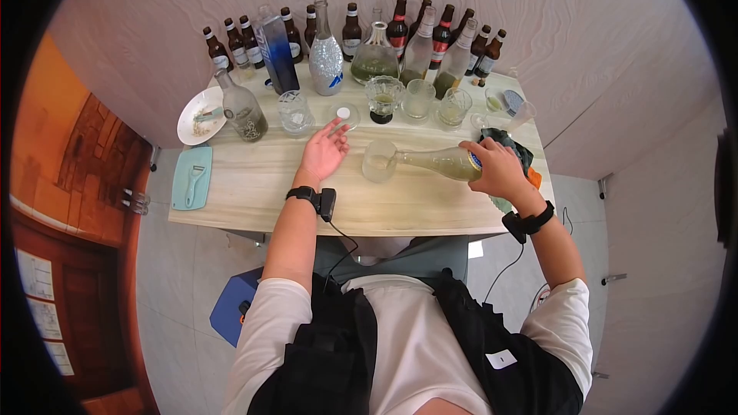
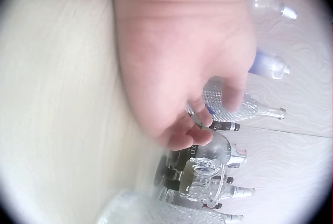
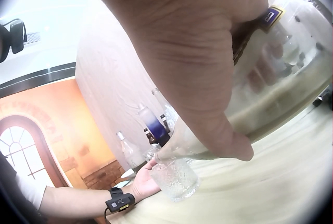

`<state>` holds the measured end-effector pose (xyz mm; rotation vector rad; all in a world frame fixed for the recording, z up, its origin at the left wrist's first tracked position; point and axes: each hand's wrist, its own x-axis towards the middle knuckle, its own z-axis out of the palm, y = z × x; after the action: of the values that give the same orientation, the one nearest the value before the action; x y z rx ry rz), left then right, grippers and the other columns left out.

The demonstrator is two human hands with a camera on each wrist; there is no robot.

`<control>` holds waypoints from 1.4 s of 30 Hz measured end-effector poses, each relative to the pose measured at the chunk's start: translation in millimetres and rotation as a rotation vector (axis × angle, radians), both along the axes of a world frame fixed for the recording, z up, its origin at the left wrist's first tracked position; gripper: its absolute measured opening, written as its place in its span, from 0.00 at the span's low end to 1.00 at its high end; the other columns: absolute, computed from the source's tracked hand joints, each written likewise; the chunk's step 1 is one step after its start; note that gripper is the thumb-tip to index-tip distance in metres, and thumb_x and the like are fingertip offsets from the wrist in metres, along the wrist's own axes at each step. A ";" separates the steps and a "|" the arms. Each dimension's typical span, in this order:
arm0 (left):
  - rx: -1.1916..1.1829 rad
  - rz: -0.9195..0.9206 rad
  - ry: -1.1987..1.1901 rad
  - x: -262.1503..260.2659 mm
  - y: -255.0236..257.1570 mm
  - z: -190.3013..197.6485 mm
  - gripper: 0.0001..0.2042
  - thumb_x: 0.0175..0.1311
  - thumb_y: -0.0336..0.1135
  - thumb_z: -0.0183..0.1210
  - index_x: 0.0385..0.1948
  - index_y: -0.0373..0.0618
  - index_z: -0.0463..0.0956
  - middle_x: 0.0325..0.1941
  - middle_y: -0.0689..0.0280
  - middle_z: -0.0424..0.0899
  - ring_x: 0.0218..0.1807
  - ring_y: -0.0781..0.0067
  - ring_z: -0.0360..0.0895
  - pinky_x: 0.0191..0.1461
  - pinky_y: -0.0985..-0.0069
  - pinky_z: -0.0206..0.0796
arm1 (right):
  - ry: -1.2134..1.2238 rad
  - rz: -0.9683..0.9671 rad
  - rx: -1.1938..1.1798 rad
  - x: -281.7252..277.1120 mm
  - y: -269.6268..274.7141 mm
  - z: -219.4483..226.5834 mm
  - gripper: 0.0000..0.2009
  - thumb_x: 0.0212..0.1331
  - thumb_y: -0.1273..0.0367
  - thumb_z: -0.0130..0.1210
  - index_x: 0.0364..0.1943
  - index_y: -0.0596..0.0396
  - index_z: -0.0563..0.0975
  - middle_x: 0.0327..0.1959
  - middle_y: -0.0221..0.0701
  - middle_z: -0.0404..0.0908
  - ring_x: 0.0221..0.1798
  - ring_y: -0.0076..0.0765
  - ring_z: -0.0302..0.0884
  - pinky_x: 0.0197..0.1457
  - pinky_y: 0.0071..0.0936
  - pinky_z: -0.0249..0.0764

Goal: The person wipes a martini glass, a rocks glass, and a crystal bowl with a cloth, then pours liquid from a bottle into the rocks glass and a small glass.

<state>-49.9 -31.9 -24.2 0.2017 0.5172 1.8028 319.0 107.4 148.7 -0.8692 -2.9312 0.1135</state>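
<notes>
My right hand [image 1: 500, 170] grips a clear glass bottle [image 1: 438, 161] around its body. Pale greenish liquid lies along the lower side of the bottle, which is tilted almost flat with its neck to the left. Its mouth is right at the rim of a textured glass tumbler [image 3: 179, 185] on the table. My left hand [image 1: 324, 155] rests on the table left of the tumbler, palm up, fingers loosely curled around nothing. Just beyond its fingertips is a small round glass dish [image 1: 355, 117] with a white cap [image 1: 343, 113].
Several brown beer bottles [image 1: 351, 34] line the wall behind taller bottles and a flask [image 1: 375, 61]. Glasses [image 1: 419, 98] stand mid-table. At left are a white bowl [image 1: 188, 132], a frosted bottle [image 1: 244, 111] and a peeler [image 1: 194, 184] on a teal board [image 1: 184, 165]. Dark crumpled material [image 1: 523, 150] lies beyond my right hand.
</notes>
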 end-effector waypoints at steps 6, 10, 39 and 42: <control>0.001 -0.001 0.004 0.2 -0.5 0.3 0.19 0.70 0.37 0.51 0.61 0.46 0.67 0.53 0.60 0.74 0.40 0.74 0.69 0.48 0.75 0.65 | 0.026 0.004 -0.016 0.1 0.9 -2.1 0.36 0.34 0.67 0.67 0.59 0.39 0.74 0.42 0.33 0.74 0.51 0.44 0.75 0.55 0.40 0.69; 0.000 0.002 -0.005 0.4 -0.1 0.0 0.19 0.70 0.36 0.51 0.61 0.45 0.67 0.53 0.60 0.75 0.40 0.73 0.69 0.48 0.74 0.65 | 0.050 -0.001 -0.086 -1.0 0.4 -6.3 0.37 0.34 0.67 0.66 0.60 0.40 0.74 0.42 0.35 0.74 0.49 0.46 0.74 0.54 0.39 0.70; -0.009 0.003 -0.016 -0.5 -0.3 -0.8 0.20 0.68 0.36 0.51 0.61 0.45 0.68 0.55 0.59 0.76 0.41 0.71 0.71 0.49 0.72 0.67 | 1.125 -0.042 -0.881 -40.0 29.0 -101.5 0.37 0.45 0.71 0.72 0.62 0.56 0.65 0.55 0.31 0.75 0.56 0.29 0.73 0.62 0.30 0.69; -0.009 0.000 -0.021 -0.8 -0.2 -0.6 0.20 0.67 0.36 0.52 0.61 0.45 0.68 0.56 0.59 0.76 0.41 0.70 0.72 0.50 0.71 0.67 | 1.143 -0.052 -0.895 -40.8 30.3 -106.9 0.38 0.46 0.70 0.72 0.63 0.55 0.64 0.57 0.33 0.74 0.59 0.30 0.72 0.65 0.31 0.68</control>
<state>-50.7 -32.1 -24.8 0.1758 0.5104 1.8005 278.2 137.7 41.8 -0.5835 -1.6885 1.4230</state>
